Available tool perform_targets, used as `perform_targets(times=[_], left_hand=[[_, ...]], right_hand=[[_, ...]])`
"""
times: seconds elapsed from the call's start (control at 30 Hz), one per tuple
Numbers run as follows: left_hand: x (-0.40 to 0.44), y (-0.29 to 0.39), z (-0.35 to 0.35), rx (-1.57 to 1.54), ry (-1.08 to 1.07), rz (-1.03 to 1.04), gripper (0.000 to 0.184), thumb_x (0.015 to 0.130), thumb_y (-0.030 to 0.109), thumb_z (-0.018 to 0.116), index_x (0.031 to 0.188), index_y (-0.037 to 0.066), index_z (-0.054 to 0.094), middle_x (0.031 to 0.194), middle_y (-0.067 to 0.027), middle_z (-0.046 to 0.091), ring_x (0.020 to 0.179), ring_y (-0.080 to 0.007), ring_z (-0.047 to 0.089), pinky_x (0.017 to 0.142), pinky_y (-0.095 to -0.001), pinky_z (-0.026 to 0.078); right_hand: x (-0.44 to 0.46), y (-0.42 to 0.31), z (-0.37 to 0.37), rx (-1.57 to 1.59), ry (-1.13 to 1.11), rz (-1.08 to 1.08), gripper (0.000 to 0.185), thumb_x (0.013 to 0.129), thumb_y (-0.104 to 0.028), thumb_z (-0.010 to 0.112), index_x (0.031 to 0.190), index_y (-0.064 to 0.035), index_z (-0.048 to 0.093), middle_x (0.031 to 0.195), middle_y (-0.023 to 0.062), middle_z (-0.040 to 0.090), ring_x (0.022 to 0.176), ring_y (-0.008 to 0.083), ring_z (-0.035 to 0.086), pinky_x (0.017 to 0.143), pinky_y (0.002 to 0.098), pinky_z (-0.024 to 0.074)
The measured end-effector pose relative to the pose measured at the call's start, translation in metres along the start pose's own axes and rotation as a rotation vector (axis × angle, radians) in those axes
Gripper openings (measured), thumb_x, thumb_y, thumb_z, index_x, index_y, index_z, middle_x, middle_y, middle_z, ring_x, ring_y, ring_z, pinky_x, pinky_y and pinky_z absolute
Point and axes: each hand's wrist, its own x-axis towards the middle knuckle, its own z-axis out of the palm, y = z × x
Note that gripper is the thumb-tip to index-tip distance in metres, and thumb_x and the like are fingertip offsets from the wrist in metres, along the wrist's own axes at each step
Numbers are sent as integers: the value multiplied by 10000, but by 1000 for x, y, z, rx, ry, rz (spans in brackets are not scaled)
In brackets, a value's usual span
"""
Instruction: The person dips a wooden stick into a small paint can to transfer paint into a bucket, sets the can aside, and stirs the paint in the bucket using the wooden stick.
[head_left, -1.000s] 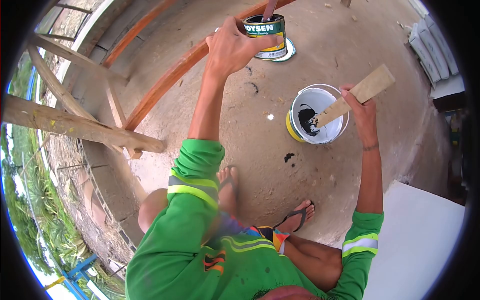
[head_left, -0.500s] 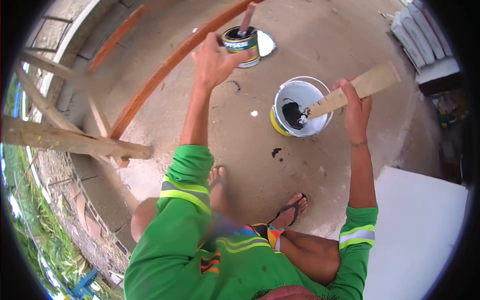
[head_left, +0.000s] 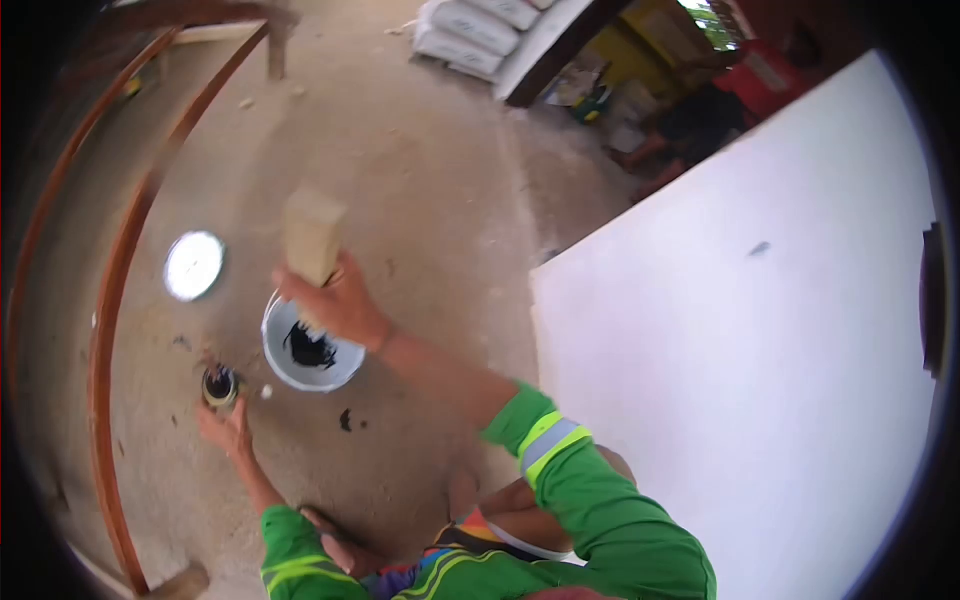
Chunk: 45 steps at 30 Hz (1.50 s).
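- Paddle (head_left: 315,232) of pale flat wood, grasped in the right hand (head_left: 335,300), fingers closed round it; its broad end points away from the body and looks blurred.
- The paddle's other end passes under the hand, over the bucket; whether it touches the black paint (head_left: 308,348) cannot be told.
- The white bucket (head_left: 347,372) stands on the concrete floor (head_left: 430,210), with black paint lying unevenly inside.
- The left hand (head_left: 228,430) grasps the small paint can (head_left: 220,387) by its side, fingers at its wall near the rim; the can's contents look dark, and a reddish blur shows at its far edge.
- The paint can is near the bucket, on its left, with a gap between them.
- A round white lid (head_left: 195,265) lies flat on the floor, apart from both containers.
- Dark splotches (head_left: 346,420) mark the floor just beside the bucket, on the body's side.
- A reddish-orange wooden bar (head_left: 120,270) runs left of the can and lid.
- A large white panel (head_left: 740,320) fills the right side; stacked sacks (head_left: 470,32) lie beyond.
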Motion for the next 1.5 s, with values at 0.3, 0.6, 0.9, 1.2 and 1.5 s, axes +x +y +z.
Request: perform_targets(times=[0.3,0.6,0.9,1.2,1.5], left_hand=[[-6,-49,8,184,-93,-146,851,719,458,790,1410,102,444,1361,-156,523,1286,-353,448,1070,-559,255],[-6,-59,6,230,-162,-156,887,723,481,788,1440,121,412,1381,-179,496,1301,-394,411,1071,-563,269],[13,102,-56,-335,157,-191,427,956,364,575,1257,61,579,1207,-120,604,1100,-259,547,993,-427,392],[49,394,-120,-1072,-541,466,369,1005,349,505,1043,7,640,976,-94,654,922,-156,591,853,-293,432],[25,378,-84,-1152,-748,155,367,977,229,602,676,47,495,596,15,496,582,-53,458,567,-223,355]], right_hand=[[-15,9,-4,-9,-24,68,152,882,-187,682,884,-61,597,765,-26,576,695,38,532,600,245,443],[-27,21,4,-123,-134,63,183,908,-198,660,894,-30,589,772,-17,587,729,85,536,673,299,458],[-42,-2,-2,-15,58,22,183,950,-208,639,936,-28,608,772,-6,600,715,88,536,647,282,451],[-42,-15,11,-121,-1,-48,219,921,-200,667,981,4,613,807,56,636,757,130,599,691,310,483],[-56,17,5,-137,79,-132,198,822,-76,688,962,13,581,872,64,632,836,128,575,760,316,481]])
